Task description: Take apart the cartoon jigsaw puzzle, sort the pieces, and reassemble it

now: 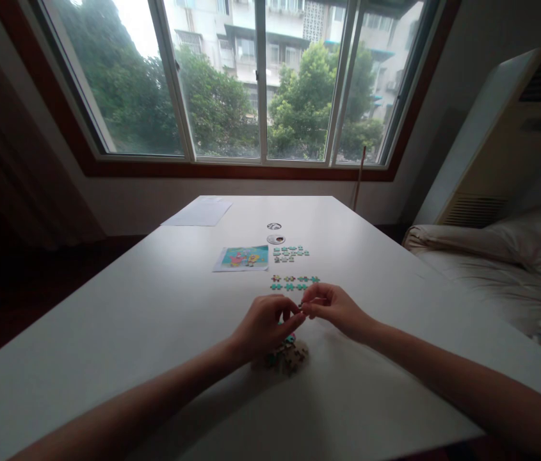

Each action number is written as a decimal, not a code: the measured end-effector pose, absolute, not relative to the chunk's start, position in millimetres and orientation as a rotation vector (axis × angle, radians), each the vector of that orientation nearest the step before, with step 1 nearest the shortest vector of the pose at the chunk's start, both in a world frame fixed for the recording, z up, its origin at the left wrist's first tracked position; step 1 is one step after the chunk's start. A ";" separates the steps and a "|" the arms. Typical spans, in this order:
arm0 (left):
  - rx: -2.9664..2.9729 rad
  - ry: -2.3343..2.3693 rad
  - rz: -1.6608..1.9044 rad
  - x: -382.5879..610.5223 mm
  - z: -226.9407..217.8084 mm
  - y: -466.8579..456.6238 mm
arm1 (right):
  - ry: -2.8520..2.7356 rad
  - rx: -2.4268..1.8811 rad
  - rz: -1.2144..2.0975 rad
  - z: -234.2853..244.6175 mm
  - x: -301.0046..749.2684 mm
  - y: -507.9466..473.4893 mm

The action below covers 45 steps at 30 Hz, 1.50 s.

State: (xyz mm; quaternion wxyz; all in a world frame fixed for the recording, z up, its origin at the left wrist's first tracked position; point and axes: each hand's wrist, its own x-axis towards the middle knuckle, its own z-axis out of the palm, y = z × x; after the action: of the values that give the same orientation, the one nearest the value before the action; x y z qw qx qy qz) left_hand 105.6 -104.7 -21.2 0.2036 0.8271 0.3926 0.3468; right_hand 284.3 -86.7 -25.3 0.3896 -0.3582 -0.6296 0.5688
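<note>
My left hand (267,325) and my right hand (337,308) meet above the table, their fingertips pinched together around a small dark jigsaw puzzle piece (300,306). Most of that piece is hidden by the fingers. Below them lies a heap of loose puzzle pieces (294,357), partly covered by my left hand. Just beyond the fingers, several teal and multicoloured pieces (290,287) lie spaced out in two rows. Farther off is another group of pale green and grey pieces (291,253). To its left a colourful cartoon picture sheet (246,257) lies flat.
Two round flat discs (276,239) lie behind the pieces. White paper (198,212) rests at the far left of the white table (155,320). A cushioned seat (491,256) and a tall air conditioner (491,134) stand to the right. Ahead is a window (260,83).
</note>
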 end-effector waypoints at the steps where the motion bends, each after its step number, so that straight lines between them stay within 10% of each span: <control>1: 2.297 1.115 0.983 106.3 -21.2 -104.7 | -1.555 -0.912 1.467 -26.2 283.1 -87.9; 45: 2.434 1.240 0.744 39.3 -21.6 -45.4 | -2.129 -1.667 0.535 -31.7 299.1 52.9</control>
State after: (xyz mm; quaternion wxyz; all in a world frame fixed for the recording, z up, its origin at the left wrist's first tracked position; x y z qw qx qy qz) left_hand 39.3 -45.4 -21.6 0.1548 0.8493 0.4328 0.2595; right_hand 299.1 52.9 -31.7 0.1912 -0.5937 -0.7581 0.1904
